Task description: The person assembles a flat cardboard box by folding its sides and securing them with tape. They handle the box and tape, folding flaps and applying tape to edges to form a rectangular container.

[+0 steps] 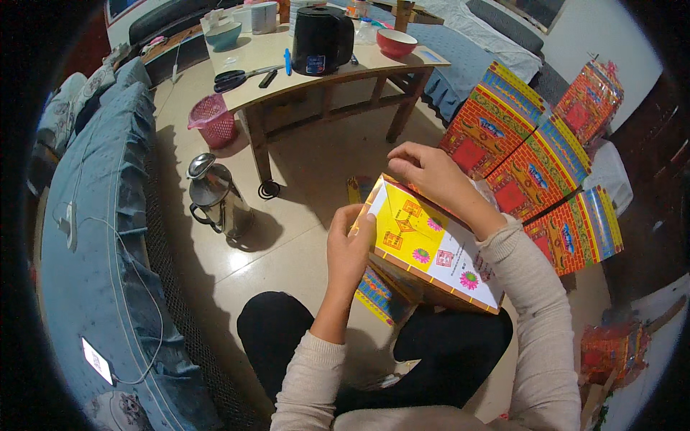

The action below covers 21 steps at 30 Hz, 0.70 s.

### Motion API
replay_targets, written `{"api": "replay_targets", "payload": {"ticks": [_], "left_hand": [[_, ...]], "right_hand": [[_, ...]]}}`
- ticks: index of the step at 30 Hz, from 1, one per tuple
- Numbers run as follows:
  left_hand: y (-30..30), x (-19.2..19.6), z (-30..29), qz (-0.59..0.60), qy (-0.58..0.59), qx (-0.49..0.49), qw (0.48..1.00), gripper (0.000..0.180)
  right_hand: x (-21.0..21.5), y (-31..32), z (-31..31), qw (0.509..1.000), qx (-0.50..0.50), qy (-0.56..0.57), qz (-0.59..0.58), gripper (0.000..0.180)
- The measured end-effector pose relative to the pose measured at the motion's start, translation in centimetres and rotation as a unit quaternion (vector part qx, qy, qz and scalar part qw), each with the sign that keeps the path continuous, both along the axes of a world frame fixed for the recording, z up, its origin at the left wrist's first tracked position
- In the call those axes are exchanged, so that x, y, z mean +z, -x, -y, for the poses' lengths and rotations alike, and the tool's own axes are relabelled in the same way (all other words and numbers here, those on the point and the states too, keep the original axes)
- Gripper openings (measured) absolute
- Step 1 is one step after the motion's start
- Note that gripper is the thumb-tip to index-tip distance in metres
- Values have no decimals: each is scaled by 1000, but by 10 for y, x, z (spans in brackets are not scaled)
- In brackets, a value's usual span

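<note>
Head view, held thing: a flat yellow-and-white printed paper box with orange edges and pink flower marks (431, 248) is held above the person's lap, tilted so its broad face looks up at the camera.
Left hand: the left hand (348, 248) clasps the box's near left edge, thumb on the face and fingers underneath, seemingly to steady it.
Right hand: the right hand (431, 176) curls over the far top edge and grips it, so the two hands brace opposite sides.
Beneath the box: a second colourful folded paper piece (375, 294) lies on the floor under it.
Stack at right: red brick-patterned paper boxes with blue and yellow trim (535, 161) stand packed side by side, within arm's reach.
Worktop: a pale wooden worktop (287, 72) carries a black electric pot (321, 39), a red bowl (396, 42), a teal bowl (223, 34) and black-handled scissors (237, 77); what the bowls hold cannot be seen.
Floor containers: a pink mesh waste basket (213, 118) stands by the worktop's leg, contents unclear; a lidded steel kettle (215, 197) stands on the tiles.
Sofa: a blue covered sofa (100, 237) holds a lit phone on a white cable (97, 361).
</note>
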State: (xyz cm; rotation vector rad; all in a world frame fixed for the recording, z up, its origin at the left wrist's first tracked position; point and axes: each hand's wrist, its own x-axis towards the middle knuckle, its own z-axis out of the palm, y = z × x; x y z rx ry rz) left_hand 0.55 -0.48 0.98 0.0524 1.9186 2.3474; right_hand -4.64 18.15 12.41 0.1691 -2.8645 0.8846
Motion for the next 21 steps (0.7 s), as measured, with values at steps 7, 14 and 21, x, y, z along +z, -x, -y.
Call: {"api": "replay_targets", "payload": {"ticks": [7,14,21], "left_hand": [[-3,-2,1,-5,-7,2,1000,42],[-8,-3,6,1,-14,7,1000,47],[-5,-19,14,-9,-55,4,998,52]], "right_hand": [[3,-27,-36,998,-53,-18,13,26],[-76,-126,-198,945,-249,190,-99,19],[-367,-350,-302,848,-431,274,140,27]]}}
